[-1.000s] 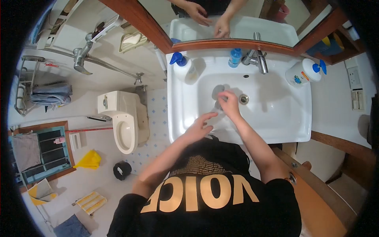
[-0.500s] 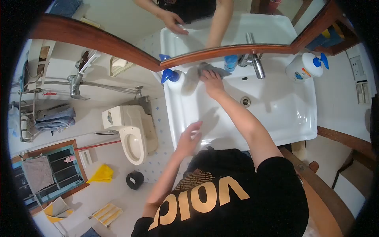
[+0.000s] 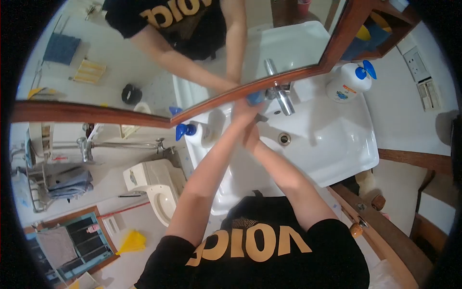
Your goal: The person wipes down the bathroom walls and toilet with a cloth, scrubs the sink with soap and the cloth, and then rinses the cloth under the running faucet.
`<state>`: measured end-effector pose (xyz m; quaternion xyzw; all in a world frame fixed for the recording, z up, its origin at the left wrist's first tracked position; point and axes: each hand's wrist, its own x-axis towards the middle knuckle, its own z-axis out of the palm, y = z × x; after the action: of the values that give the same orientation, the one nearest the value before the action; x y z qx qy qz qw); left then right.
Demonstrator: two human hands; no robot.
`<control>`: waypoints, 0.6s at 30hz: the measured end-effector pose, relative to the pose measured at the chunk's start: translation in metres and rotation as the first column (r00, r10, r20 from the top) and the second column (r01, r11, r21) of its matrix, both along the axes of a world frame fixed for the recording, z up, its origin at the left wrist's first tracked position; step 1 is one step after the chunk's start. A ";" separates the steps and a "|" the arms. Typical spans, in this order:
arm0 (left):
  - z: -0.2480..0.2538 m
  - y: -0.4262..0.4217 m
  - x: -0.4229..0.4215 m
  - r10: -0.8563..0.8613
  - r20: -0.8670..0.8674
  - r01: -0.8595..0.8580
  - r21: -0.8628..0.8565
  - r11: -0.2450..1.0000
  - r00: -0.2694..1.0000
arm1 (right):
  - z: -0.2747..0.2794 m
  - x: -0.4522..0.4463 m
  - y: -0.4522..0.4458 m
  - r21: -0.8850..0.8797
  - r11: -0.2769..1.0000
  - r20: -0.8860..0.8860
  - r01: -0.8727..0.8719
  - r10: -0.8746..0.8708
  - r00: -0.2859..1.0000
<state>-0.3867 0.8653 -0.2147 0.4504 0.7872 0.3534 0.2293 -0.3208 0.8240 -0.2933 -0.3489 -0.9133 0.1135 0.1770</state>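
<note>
My left hand [image 3: 246, 110] reaches across to the back edge of the white sink, right beside a blue cup [image 3: 255, 98]. Motion blur and the mirror frame obscure its fingers, so their grip cannot be made out. Just below it, my right hand [image 3: 250, 137] is closed on a grey cloth [image 3: 261, 118], of which only a small dark part shows. The left hand and wrist partly cover the right hand's fingers. Right of the cup stands the chrome faucet [image 3: 284, 100], over the white sink [image 3: 317, 149].
A white pump bottle with a blue top [image 3: 196, 133] stands at the sink's left rim. Another white pump bottle [image 3: 344, 86] stands at the right back corner. The wood-framed mirror [image 3: 207, 108] overhangs the back edge. A toilet [image 3: 161, 190] is to the left.
My left hand has moved from above the sink's front left up to the blue cup. My right hand has drawn back slightly with the cloth. The view has shifted and tilted.
</note>
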 end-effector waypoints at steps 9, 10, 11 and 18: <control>0.004 -0.016 -0.009 0.075 -0.060 -0.066 0.137 0.988 0.995 | -0.037 -0.017 0.011 -0.068 0.992 0.022 -0.106 0.108 0.994; 0.004 -0.026 -0.013 0.057 -0.030 -0.049 0.224 0.973 0.998 | -0.028 -0.014 0.020 -0.078 0.993 0.013 -0.088 0.089 0.996; 0.005 -0.040 -0.015 0.042 0.000 -0.040 0.305 0.951 0.999 | -0.008 -0.005 0.030 -0.232 0.959 0.118 -0.164 0.195 0.974; 0.030 -0.122 0.021 0.110 0.069 -0.125 0.288 0.950 0.992 | -0.018 0.011 0.060 -0.109 0.975 0.096 0.196 -0.186 0.978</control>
<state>-0.3654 0.7431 -0.1843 0.4224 0.7456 0.4902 0.1594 -0.3093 0.8842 -0.3109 -0.4495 -0.8739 0.1344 0.1271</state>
